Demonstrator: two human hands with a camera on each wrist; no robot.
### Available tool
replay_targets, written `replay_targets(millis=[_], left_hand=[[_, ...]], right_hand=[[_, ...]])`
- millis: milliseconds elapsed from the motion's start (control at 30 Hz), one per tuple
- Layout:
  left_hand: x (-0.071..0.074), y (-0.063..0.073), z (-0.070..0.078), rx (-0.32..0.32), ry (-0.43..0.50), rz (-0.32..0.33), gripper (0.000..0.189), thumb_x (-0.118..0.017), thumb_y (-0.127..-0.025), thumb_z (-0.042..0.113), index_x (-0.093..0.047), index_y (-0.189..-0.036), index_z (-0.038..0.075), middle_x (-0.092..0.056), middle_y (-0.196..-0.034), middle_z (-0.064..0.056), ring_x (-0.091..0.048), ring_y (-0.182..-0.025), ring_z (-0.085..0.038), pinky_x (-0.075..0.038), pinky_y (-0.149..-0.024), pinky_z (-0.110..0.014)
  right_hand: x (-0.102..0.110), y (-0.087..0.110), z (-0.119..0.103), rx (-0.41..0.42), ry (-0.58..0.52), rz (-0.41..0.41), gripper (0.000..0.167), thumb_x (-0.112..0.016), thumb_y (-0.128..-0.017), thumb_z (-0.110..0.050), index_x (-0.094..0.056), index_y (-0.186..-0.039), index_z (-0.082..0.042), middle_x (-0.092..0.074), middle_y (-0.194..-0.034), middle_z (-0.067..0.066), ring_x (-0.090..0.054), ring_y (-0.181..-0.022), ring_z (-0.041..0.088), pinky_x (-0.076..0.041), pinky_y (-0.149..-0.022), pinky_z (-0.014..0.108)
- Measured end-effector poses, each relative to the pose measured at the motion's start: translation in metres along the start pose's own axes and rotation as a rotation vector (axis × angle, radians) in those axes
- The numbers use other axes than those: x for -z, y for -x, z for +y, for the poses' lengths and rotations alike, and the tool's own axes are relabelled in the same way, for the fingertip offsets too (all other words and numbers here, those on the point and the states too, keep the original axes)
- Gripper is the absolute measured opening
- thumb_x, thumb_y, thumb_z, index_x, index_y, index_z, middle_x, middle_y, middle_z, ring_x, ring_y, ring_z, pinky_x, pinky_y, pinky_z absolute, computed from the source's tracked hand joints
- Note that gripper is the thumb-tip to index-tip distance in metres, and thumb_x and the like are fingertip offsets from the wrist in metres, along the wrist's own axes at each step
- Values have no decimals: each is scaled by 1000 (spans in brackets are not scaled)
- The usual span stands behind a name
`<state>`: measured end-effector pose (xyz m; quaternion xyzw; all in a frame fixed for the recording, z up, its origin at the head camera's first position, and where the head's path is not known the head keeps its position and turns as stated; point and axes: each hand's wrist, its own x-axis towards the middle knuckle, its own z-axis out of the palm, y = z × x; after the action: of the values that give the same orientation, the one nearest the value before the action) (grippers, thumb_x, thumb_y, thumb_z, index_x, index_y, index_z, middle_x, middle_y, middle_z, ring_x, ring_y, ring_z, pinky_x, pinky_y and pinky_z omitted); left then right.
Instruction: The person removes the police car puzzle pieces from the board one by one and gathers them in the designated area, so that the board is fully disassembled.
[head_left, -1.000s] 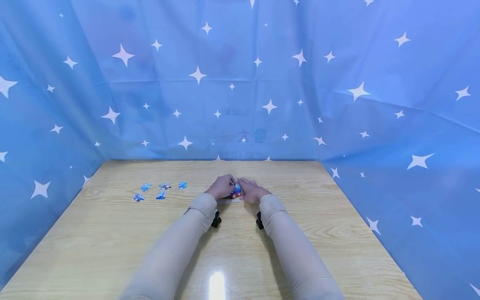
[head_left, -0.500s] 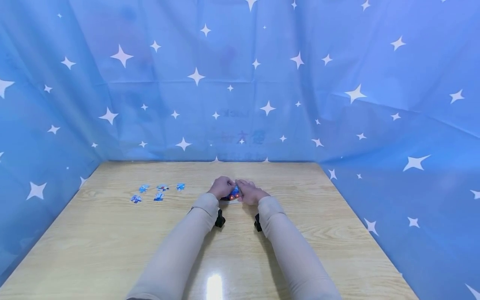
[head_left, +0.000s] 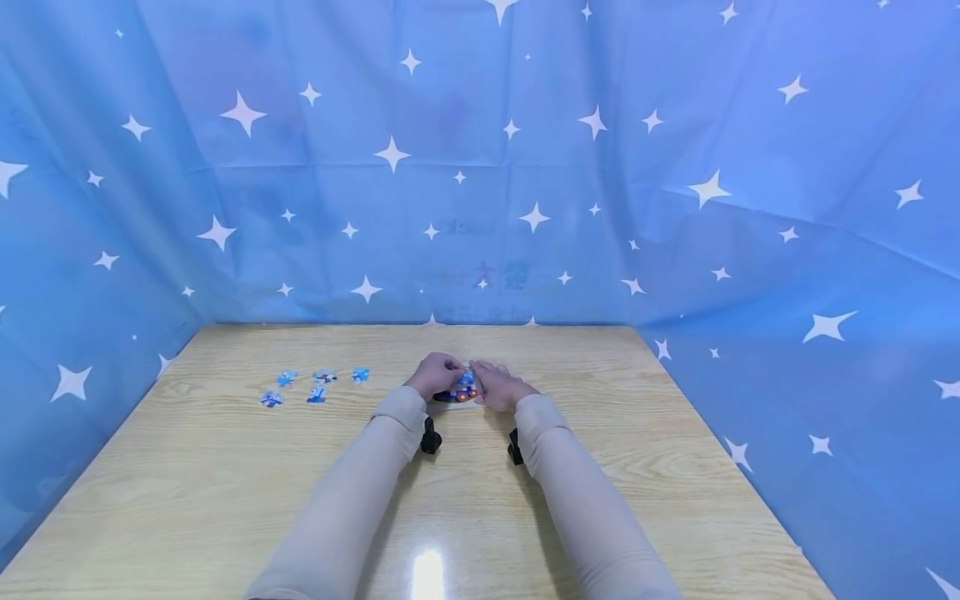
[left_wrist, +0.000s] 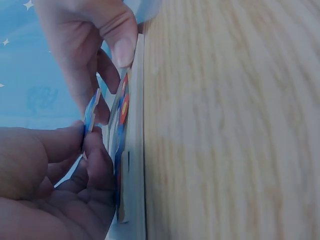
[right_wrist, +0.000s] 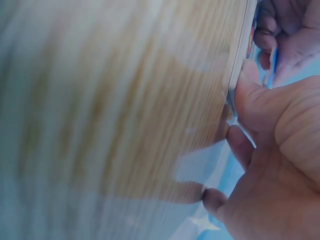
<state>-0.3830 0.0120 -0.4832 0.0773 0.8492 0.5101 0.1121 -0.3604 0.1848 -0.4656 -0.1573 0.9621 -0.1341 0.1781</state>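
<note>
Between the thumb and a finger of my left hand (head_left: 435, 375), a small blue jigsaw piece (left_wrist: 91, 111) is pinched on edge, just above a flat puzzle board (left_wrist: 136, 165). Blue pieces with red and orange round shapes (head_left: 467, 388) lie on that board, partly covered by both hands. My right hand (head_left: 501, 387) rests at the board's right end. Its thumb (right_wrist: 248, 82) presses the near edge, and its fingers are slightly bent over that end. The far side of the board is hidden in the head view.
Several loose blue jigsaw pieces (head_left: 317, 393) lie apart on the wooden table (head_left: 225, 483), left of the hands. A blue curtain with white stars (head_left: 465, 108) encloses the back and sides. Black wrist-camera mounts (head_left: 431, 437) sit under the wrists.
My left hand has shifted slightly left, uncovering more of the puzzle picture. The right hand stays at the board's right end. The head view has tilted and shifted a little.
</note>
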Motion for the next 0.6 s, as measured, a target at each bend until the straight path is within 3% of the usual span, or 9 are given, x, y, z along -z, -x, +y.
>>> replay_targets(millis=[133,367,600], left_hand=[[8,4,3,-20,51,-3,20,-59,-104,14,-73,-113,2,-68,-94,-11,-59,-74,-16,-51,-64,-27],[25,10,4,-25,135,-46,23,-58,-105,13,-70,-119,-1,-67,-100,-12,-67,-80,-18,-59,-70,-31],[45,15,-5,-24,114,-34,20,-57,-105,9,-67,-118,-1,-65,-98,-14,-64,-75,-17,-59,-71,-32]], right_hand=[[-2,-1,-1,1,3,10,72,-55,-106,-26,-13,-164,-13,-16,-169,7,-13,-153,35,-21,-116,66],[-4,-1,0,-25,-1,10,73,-54,-106,-28,-12,-165,-19,-15,-169,4,-9,-155,32,-18,-118,64],[-3,0,0,-23,-4,15,73,-53,-106,-27,-12,-165,-18,-14,-170,5,-8,-155,32,-16,-119,63]])
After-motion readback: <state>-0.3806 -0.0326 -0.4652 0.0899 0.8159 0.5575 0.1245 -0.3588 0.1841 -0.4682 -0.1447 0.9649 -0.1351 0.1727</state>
